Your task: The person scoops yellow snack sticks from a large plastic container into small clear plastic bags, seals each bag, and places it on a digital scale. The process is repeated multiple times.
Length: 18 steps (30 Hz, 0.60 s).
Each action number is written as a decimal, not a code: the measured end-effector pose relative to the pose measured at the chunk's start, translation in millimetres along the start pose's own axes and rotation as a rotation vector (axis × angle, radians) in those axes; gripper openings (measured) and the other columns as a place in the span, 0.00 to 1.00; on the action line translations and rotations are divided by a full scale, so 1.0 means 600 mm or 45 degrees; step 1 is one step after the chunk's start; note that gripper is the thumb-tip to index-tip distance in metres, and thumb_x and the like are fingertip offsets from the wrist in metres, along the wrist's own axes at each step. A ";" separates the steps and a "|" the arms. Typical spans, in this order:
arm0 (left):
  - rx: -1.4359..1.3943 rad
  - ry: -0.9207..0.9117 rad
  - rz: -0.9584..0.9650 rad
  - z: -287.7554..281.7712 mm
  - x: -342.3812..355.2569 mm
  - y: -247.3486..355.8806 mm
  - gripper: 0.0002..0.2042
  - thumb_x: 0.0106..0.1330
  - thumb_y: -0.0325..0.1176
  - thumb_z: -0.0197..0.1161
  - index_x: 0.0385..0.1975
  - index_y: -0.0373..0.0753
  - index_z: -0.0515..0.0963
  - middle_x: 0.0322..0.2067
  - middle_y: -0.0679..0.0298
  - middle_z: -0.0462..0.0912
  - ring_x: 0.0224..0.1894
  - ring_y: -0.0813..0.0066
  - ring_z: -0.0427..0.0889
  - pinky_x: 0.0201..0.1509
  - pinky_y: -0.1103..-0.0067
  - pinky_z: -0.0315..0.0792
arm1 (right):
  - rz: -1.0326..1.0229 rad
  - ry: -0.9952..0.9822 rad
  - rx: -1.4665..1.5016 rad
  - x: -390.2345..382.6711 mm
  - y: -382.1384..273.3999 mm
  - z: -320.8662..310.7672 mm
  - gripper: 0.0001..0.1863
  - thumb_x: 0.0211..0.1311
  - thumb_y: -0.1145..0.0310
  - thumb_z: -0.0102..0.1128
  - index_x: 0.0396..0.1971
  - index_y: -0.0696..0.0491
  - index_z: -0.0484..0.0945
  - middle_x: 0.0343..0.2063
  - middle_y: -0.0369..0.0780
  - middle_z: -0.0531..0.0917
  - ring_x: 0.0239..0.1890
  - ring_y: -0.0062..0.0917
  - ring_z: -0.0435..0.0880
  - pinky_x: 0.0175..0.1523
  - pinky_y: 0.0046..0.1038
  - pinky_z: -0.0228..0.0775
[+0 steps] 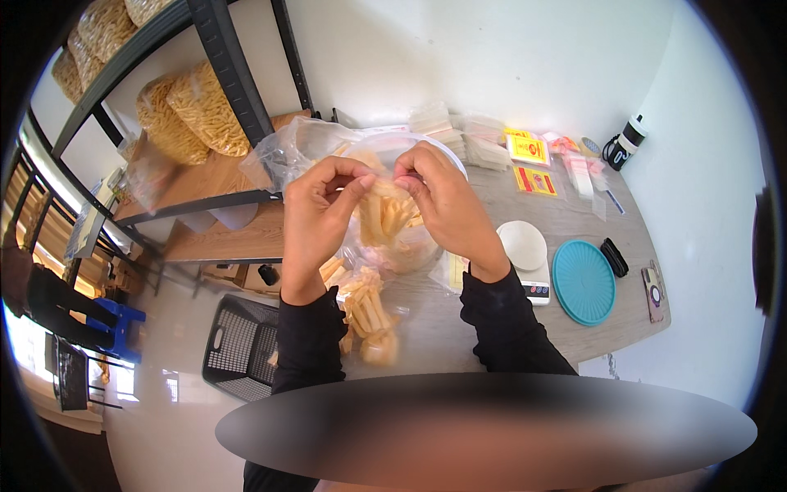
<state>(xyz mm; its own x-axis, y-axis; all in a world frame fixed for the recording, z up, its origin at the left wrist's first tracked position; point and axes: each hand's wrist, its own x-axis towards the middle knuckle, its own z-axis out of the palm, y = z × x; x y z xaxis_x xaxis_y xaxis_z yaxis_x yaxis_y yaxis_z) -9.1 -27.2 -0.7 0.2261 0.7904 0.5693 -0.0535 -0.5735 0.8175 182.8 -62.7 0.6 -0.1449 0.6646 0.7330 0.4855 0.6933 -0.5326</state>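
My left hand (318, 217) and my right hand (443, 201) pinch the top edge of a see-through plastic bag (385, 215), thumbs against fingers, a little apart from each other. Pale yellow snack sticks fill the bag below my fingertips. Behind it stands a round white tub (453, 152), partly covered by my hands. Nearer me, more filled bags of snack sticks (367, 307) lie beside my left forearm. A large crumpled plastic bag (283, 156) spreads out to the left of the tub.
Right of my hands sit a white kitchen scale (523, 248), a teal round lid (584, 283) and a phone (653, 293). Stacked plastic bags (484, 141) and yellow packets (527, 148) line the wall. At left are a shelf (193, 176) and a black crate (242, 340); farther off, another person (53, 299).
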 end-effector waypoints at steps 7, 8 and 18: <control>0.040 0.025 0.022 0.005 -0.003 0.010 0.04 0.66 0.24 0.69 0.35 0.29 0.82 0.30 0.65 0.86 0.33 0.84 0.82 0.39 0.85 0.76 | -0.063 0.037 0.064 -0.001 -0.005 0.013 0.05 0.66 0.74 0.59 0.37 0.57 0.74 0.36 0.44 0.77 0.40 0.42 0.76 0.44 0.38 0.67; 0.058 0.017 0.018 0.010 -0.004 0.011 0.04 0.66 0.24 0.69 0.35 0.29 0.82 0.30 0.65 0.86 0.33 0.84 0.82 0.39 0.85 0.76 | -0.064 0.049 0.028 0.000 -0.006 0.013 0.04 0.66 0.74 0.59 0.37 0.57 0.74 0.35 0.44 0.77 0.40 0.42 0.77 0.44 0.38 0.67; 0.022 0.037 0.006 0.015 -0.004 0.011 0.04 0.66 0.23 0.69 0.34 0.28 0.82 0.29 0.65 0.86 0.33 0.84 0.83 0.39 0.85 0.76 | 0.044 0.017 0.067 0.001 -0.005 0.000 0.06 0.65 0.72 0.64 0.36 0.58 0.78 0.35 0.43 0.80 0.40 0.37 0.80 0.45 0.34 0.71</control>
<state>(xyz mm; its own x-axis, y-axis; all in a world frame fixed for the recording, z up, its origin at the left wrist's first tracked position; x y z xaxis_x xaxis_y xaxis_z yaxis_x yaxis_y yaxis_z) -1.6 -34.8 2.3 0.1973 0.7937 0.5754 -0.0377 -0.5804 0.8135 181.3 -64.2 2.8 -0.1168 0.6849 0.7192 0.4439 0.6838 -0.5791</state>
